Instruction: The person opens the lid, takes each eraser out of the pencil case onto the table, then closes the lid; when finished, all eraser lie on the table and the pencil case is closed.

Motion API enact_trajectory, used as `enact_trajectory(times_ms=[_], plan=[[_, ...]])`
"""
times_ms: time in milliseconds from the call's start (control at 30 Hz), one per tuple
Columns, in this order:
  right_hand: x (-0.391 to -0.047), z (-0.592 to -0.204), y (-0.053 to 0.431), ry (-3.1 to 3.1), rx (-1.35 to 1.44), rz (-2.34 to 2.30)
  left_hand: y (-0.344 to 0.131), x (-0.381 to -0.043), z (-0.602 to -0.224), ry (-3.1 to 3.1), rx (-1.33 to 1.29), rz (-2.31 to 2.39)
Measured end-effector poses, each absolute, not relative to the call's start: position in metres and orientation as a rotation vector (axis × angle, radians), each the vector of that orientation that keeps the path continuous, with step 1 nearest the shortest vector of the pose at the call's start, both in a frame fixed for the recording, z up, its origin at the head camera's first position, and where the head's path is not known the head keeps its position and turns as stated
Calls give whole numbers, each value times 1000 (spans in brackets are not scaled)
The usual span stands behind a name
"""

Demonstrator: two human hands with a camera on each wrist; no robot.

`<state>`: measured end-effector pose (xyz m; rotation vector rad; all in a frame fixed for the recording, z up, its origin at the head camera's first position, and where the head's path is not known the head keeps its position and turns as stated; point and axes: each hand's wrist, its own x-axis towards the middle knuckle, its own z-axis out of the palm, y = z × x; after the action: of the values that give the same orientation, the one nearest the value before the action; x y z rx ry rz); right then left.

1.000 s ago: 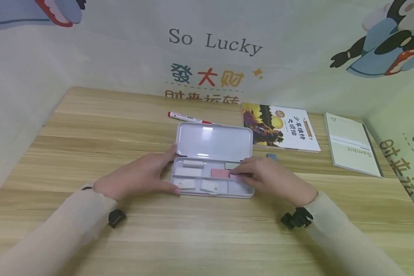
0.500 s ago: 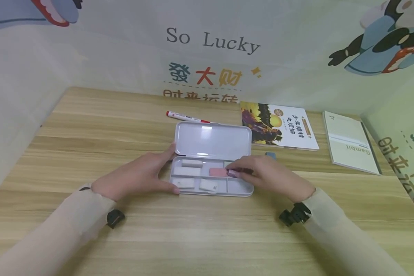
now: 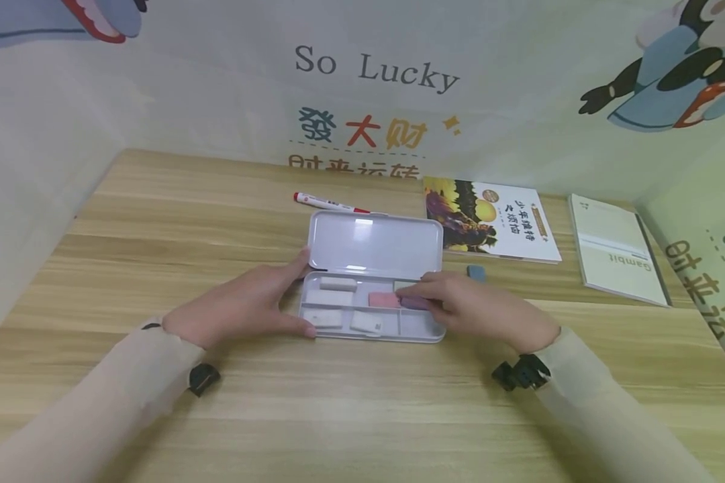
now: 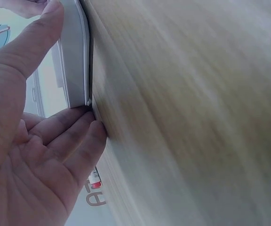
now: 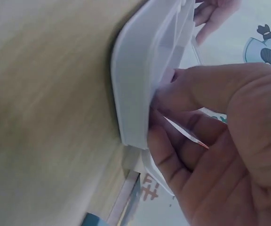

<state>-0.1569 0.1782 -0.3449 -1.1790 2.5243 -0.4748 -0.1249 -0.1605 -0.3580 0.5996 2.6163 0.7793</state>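
A shallow white pencil case (image 3: pixel 421 329) lies on the table with its hinged lid (image 3: pixel 374 245) laid back. My left hand (image 3: pixel 242 302) holds its left end, thumb at the front corner and fingers at the back. Inside the right part, my right hand (image 3: pixel 480 308) pinches a purple eraser (image 3: pixel 415 304) between thumb and fingers. A pink eraser (image 3: pixel 384 300) lies just left of it, and a pale eraser (image 3: pixel 403 286) behind is partly hidden by the hand. White erasers (image 3: pixel 329 297) occupy the left compartments. In the right wrist view, my right fingers (image 5: pixel 173 155) reach over the case wall.
A blue eraser (image 3: pixel 476 272) lies on the table beyond my right hand. Behind the lid is a red-capped marker (image 3: pixel 332 203). A picture-covered book (image 3: pixel 519 228) and a pale notebook (image 3: pixel 619 251) lie at the back right, before a printed cloth backdrop (image 3: pixel 217 87).
The purple eraser now lies flatter beside the pink one, with my right fingers still on it. More of the blue eraser shows. My left hand stays on the case.
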Motion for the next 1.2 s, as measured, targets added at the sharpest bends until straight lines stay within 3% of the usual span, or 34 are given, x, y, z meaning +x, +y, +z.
enact_trajectory(times_ms=[1200], plan=[[-161,-342,193,2529,-985,-642,-161,-124,-358,2615,608,761]])
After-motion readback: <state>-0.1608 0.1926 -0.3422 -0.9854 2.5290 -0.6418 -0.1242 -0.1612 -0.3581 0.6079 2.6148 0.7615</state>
